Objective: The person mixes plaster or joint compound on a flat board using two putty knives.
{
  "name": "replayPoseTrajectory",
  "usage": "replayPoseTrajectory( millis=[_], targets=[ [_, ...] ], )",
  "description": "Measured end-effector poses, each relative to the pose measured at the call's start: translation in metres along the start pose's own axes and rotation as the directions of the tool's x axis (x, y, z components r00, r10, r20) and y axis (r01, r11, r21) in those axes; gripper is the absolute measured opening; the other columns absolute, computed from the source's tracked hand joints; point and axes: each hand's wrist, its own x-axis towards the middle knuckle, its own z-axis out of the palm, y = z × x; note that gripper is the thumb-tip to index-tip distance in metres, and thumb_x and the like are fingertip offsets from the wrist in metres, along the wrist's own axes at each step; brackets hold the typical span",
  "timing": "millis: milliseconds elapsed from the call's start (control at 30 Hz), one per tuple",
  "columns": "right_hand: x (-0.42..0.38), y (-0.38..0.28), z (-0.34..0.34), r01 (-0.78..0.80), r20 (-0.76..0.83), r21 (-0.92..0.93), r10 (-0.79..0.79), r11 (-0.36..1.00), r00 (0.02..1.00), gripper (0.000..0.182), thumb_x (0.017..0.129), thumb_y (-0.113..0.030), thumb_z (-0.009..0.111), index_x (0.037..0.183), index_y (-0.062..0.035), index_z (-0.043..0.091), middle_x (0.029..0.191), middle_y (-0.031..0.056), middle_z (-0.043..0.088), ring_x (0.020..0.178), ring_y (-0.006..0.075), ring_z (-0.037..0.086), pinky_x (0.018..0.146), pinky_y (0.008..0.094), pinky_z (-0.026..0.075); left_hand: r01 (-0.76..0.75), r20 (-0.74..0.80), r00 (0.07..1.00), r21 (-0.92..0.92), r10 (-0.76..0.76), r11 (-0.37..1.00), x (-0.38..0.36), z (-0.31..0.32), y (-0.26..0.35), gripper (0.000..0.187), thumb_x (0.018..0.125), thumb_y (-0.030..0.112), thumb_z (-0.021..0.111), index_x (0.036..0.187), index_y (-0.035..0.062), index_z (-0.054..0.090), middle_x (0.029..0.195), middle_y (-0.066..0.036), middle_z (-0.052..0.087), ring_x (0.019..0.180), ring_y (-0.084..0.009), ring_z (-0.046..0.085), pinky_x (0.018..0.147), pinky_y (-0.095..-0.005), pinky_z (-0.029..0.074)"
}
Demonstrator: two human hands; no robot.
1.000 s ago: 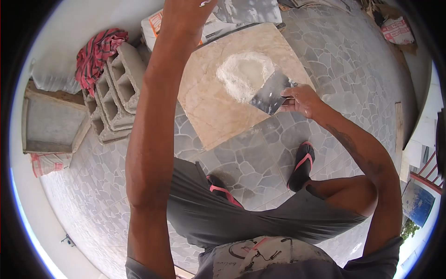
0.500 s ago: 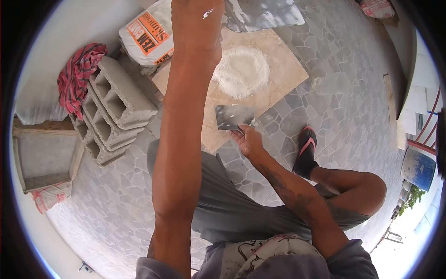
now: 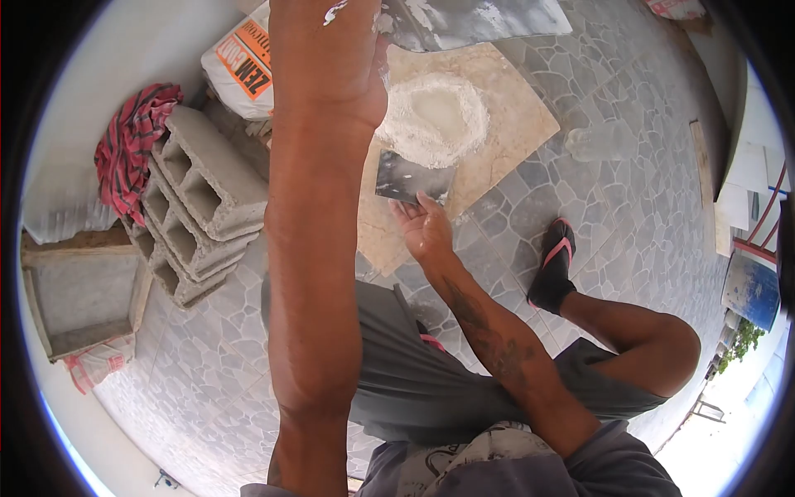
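White, ring-shaped powder heap with a shallow centre (image 3: 439, 112) is being borne on a beige, marbled, straight-edged tile (image 3: 517, 116), which is serving as the landmark. On the tile's near part, a dark grey, rectangular, white-smeared blade (image 3: 410, 174) is being held by the right hand (image 3: 424, 228), thumb and fingers being clamped on its near edge. From these fingers the heap is lying straight ahead and slightly to the right, just beyond the blade; the blade's long axis is running from side to side, across the line from hand to heap. The right hand is being judged the nearer of the two. Over the tile's far left part the left hand (image 3: 335, 62) is being raised; its fingers are being cut off by the upper border, so their state cannot be told. Beside it, above the tile's far edge, a broad, grey, white-streaked sheet (image 3: 489, 21) is being shown.

Counted: one heap, one tile, one blade and one sheet are being seen; left of the tile, apparently three grey, hollow concrete blocks (image 3: 228, 166), one red-and-black striped cloth (image 3: 132, 149) and one white, orange-labelled bag (image 3: 228, 79) are being shown; right of it, one transparent container (image 3: 600, 141).
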Motion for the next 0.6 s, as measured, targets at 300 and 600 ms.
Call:
replayPoseTrajectory(
  millis=[300,600],
  targets=[
    [-0.021,-0.035,0.006,0.075,0.069,-0.192,-0.063,0.979,0.996,0.022,0.091,-0.002,0.056,0.112,-0.0017,0.051,0.112,0.0135,0.059,0.108,0.0305,0.059,0.099,0.0494,0.048,0.002,0.021,1.000,0.004,-0.002,1.000,0.003,0.001,-0.001,0.017,0.084,0.021,0.063,0.081,0.0044,0.065,0.064,-0.001,0.058,0.054,-0.0121,0.054,0.050,-0.0269,0.041],
    [-0.009,-0.097,0.029,0.206,0.125,-0.461,-0.167,0.863,0.978,0.017,0.091,-0.003,0.055,0.106,0.0055,0.053,0.104,0.0169,0.061,0.092,0.0313,0.064,0.086,0.0465,0.055,-0.003,0.025,1.000,0.011,0.003,1.000,0.005,-0.001,0.003,0.019,0.083,0.021,0.062,0.080,0.0027,0.065,0.065,-0.003,0.059,0.056,-0.0145,0.056,0.053,-0.0284,0.042]
  ],
)
